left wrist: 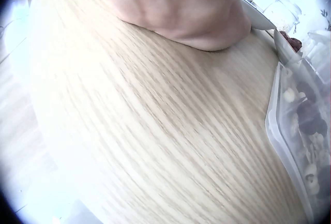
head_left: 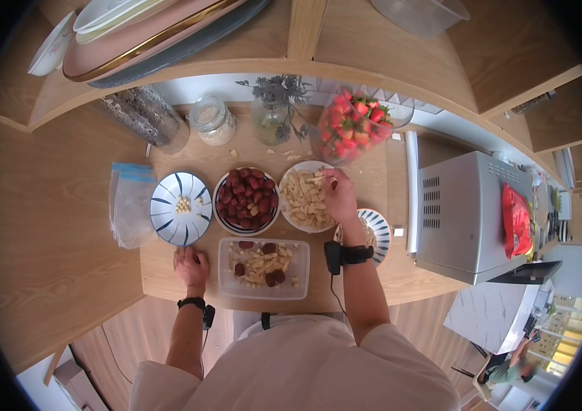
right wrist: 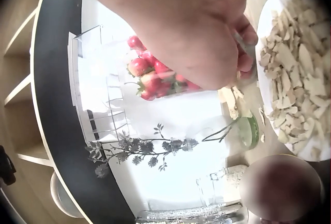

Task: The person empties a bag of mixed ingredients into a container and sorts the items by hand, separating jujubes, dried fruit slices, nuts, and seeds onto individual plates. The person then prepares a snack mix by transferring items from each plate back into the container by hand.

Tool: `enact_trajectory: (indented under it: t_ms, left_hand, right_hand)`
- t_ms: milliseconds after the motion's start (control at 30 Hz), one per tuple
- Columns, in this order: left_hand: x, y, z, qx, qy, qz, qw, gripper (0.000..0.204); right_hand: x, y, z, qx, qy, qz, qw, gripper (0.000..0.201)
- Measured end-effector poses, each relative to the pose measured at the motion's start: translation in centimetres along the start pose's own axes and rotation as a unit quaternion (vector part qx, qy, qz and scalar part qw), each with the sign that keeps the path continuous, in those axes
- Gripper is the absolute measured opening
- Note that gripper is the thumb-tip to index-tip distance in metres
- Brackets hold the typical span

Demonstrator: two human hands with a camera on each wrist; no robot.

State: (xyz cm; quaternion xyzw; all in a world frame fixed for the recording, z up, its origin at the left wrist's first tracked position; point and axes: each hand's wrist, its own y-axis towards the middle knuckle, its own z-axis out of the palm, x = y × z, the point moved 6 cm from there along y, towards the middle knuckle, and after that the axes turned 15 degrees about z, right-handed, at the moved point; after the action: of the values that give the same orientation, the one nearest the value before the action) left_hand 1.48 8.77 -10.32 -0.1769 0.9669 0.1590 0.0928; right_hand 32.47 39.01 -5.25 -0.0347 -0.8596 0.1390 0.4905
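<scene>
My right hand (head_left: 335, 188) reaches over a white plate (head_left: 286, 179) heaped with pale dried slices (head_left: 302, 202) and pinches a few of them at its far edge. The right wrist view shows the curled fingers (right wrist: 245, 53) with pale pieces below them, beside the slices (right wrist: 297, 69). On the wooden tabletop my left hand (head_left: 190, 266) rests with its fingers curled under and holds nothing; it lies just left of a clear plastic container (head_left: 226, 288) of slices and red dates. The left wrist view shows that hand (left wrist: 176, 12) on the wood and the container's rim (left wrist: 274, 118).
A bowl of red dates (head_left: 246, 198) and a blue-striped bowl (head_left: 167, 222) with a few pale seeds stand behind the container. Zip bags (head_left: 130, 202) lie at the left. Strawberries (head_left: 354, 127), jars and a vase stand at the back. A microwave (head_left: 466, 212) stands at the right.
</scene>
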Motion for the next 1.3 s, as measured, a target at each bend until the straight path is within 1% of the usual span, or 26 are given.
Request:
enact_trajectory:
  t_ms: [100,167,200,267,300,367,500,667,800,867,900,967,1100,1167,1300]
  left_hand:
    - [0.1,0.0,0.0,0.002,0.004,-0.002,1.000,0.017]
    - [0.1,0.0,0.0,0.006,0.005,-0.003,1.000,0.017]
    - [0.0,0.0,0.0,0.001,0.007,0.000,1.000,0.017]
    - [0.0,0.1,-0.1,-0.003,0.009,0.003,1.000,0.017]
    - [-0.1,0.1,-0.1,-0.008,0.011,0.005,1.000,0.017]
    - [-0.2,0.2,-0.2,-0.012,0.013,0.008,1.000,0.017]
    - [-0.1,0.1,-0.1,-0.011,0.015,0.010,1.000,0.017]
    - [0.1,0.0,0.1,-0.011,0.015,0.009,1.000,0.015]
    - [0.1,0.0,0.2,-0.014,0.015,0.008,1.000,0.015]
    - [0.1,0.0,0.2,-0.014,0.016,0.007,1.000,0.015]
    - [0.2,0.0,0.2,-0.010,0.017,0.005,1.000,0.015]
    - [0.1,0.0,0.2,-0.006,0.018,0.003,1.000,0.015]
    - [0.0,0.1,0.1,-0.014,0.018,0.007,1.000,0.016]
    - [0.0,0.1,0.0,-0.013,0.019,0.006,1.000,0.016]
    - [0.1,0.0,0.2,-0.007,0.020,-0.002,1.000,0.017]
  right_hand:
    - [-0.3,0.0,0.1,0.010,0.009,0.002,1.000,0.014]
    - [-0.3,-0.1,0.2,-0.016,-0.053,-0.073,0.996,0.014]
    - [-0.7,-0.1,0.2,-0.015,-0.053,-0.073,0.996,0.014]
    - [-1.0,-0.4,0.3,-0.028,-0.193,-0.039,0.980,0.013]
    - [-1.0,-0.4,0.4,-0.027,-0.193,-0.039,0.980,0.013]
    - [-1.9,-0.2,0.7,-0.022,-0.304,0.033,0.952,0.015]
    - [-1.4,-0.6,0.5,-0.033,-0.305,0.032,0.951,0.014]
    - [-0.9,-0.5,0.2,-0.054,-0.253,0.005,0.966,0.015]
    - [-0.8,-0.6,0.1,-0.051,-0.256,0.008,0.965,0.015]
    - [-1.2,-0.4,0.4,-0.039,-0.278,0.016,0.960,0.021]
    - [-1.3,-0.4,0.5,-0.039,-0.279,0.016,0.960,0.021]
    - [-1.2,-0.5,0.6,-0.039,-0.274,0.032,0.960,0.032]
    - [-0.4,-0.6,1.2,-0.057,-0.306,0.054,0.949,0.037]
    - [-0.4,-0.6,1.5,-0.038,-0.320,0.062,0.945,0.042]
    - [-1.3,-0.1,2.1,-0.036,-0.308,0.055,0.949,0.044]
